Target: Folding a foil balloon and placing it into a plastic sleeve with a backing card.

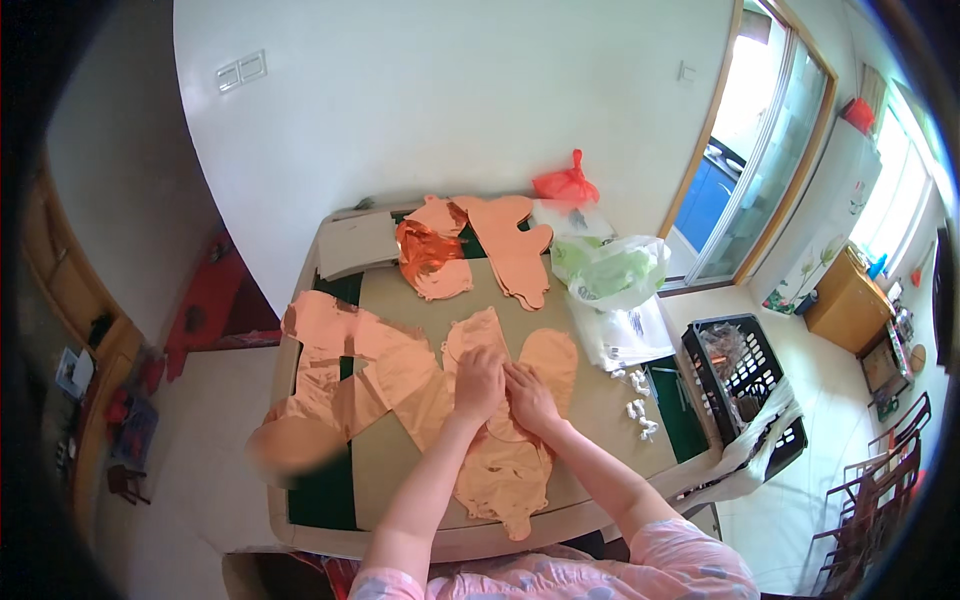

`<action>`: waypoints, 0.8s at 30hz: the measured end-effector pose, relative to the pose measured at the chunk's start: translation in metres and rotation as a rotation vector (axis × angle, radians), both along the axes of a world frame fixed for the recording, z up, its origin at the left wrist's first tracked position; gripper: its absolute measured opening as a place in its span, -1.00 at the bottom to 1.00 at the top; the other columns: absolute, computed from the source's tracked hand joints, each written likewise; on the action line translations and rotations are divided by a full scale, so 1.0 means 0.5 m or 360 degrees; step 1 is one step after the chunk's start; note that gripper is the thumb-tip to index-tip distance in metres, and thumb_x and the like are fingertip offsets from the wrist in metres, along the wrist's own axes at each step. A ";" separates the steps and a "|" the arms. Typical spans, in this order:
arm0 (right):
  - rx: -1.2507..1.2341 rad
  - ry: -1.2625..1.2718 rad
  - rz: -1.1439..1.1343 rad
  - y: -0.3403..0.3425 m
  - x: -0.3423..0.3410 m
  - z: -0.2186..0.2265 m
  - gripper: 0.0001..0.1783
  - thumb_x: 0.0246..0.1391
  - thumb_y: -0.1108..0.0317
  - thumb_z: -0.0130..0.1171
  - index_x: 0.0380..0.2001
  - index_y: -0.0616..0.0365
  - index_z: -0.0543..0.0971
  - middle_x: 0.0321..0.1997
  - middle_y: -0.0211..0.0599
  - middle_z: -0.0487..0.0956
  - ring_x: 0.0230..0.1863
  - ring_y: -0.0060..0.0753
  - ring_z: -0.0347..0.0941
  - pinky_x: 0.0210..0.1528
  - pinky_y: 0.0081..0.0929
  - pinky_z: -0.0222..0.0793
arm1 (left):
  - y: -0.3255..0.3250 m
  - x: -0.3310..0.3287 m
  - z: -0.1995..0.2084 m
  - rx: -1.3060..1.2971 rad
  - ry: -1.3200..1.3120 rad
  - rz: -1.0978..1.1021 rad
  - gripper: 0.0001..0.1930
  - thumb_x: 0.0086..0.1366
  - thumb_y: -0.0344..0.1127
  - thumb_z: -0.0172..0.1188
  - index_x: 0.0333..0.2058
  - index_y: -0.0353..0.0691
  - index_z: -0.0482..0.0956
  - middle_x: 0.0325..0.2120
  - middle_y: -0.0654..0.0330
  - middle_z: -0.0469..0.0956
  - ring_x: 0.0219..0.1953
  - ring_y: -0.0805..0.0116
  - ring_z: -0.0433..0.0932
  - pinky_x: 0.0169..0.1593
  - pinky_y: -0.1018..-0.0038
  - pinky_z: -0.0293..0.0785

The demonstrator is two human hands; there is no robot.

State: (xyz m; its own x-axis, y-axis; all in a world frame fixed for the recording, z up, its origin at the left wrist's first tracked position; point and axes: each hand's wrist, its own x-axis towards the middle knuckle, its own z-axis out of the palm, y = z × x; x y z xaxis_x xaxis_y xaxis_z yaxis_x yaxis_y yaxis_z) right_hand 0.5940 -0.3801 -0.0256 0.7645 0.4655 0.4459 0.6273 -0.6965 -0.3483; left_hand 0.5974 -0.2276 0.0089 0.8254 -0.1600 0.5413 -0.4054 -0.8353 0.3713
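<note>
A flat, uninflated rose-gold foil balloon (500, 475) lies in front of me, its lower part reaching the table's near edge. My left hand (481, 383) is bent over its upper middle, with fingers closed on the foil. Beside it, my right hand (531, 398) rests on the same balloon, fingers stretched toward the left hand. A rounded foil lobe (550, 360) shows just beyond the right hand. Left of my hands, a chain of folded foil balloons (395, 375) spreads over the table, and its rounded end (295, 445) hangs at the left edge. My palms and the foil beneath them are hidden.
At the back lie a shiny foil balloon (432, 250), a stack of flat foil balloons (508, 245) and grey cardboard (356, 246). A red plastic bag (567, 184), a green-white bag (610, 270) and white twisted bits (640, 410) sit to the right, near a black crate (735, 365).
</note>
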 end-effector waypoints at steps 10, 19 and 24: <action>-0.0076 0.0013 -0.0049 -0.001 -0.002 -0.006 -0.52 0.06 0.40 0.00 0.10 0.21 0.43 0.24 -0.12 0.38 0.31 -0.12 0.22 0.33 -0.08 0.08 | 0.007 0.145 -0.042 0.0450 0.0661 -0.0069 -0.55 0.31 -0.19 -0.08 0.17 -0.05 0.36 0.24 0.27 0.30 0.32 0.27 0.17 0.30 -0.19 -0.05; -0.0047 -0.0070 0.0017 0.001 0.005 -0.020 -0.54 0.06 0.42 0.00 0.08 0.21 0.45 0.24 -0.14 0.39 0.30 -0.14 0.24 0.34 -0.09 0.08 | 0.010 0.156 -0.040 0.0567 0.0524 0.0206 -0.40 0.31 -0.12 -0.01 0.29 -0.12 0.13 0.31 0.14 0.15 0.36 0.15 0.09 0.33 -0.11 -0.06; -0.0063 0.0027 -0.0025 -0.004 0.006 -0.018 -0.52 0.06 0.42 0.00 0.10 0.23 0.43 0.25 -0.12 0.37 0.32 -0.11 0.20 0.36 -0.09 0.03 | -0.022 0.012 -0.061 0.0304 0.0667 0.0124 -0.48 0.36 -0.16 -0.13 0.26 -0.18 0.22 0.32 0.12 0.14 0.39 0.17 0.01 0.36 -0.07 -0.12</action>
State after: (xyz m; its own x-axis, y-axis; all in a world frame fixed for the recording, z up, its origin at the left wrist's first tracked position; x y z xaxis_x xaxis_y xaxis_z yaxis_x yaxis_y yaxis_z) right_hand 0.5968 -0.3824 -0.0348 0.7792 0.4704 0.4142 0.6104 -0.7196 -0.3311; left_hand 0.6036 -0.2388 -0.0215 0.9801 -0.1535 0.1258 -0.1870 -0.9266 0.3264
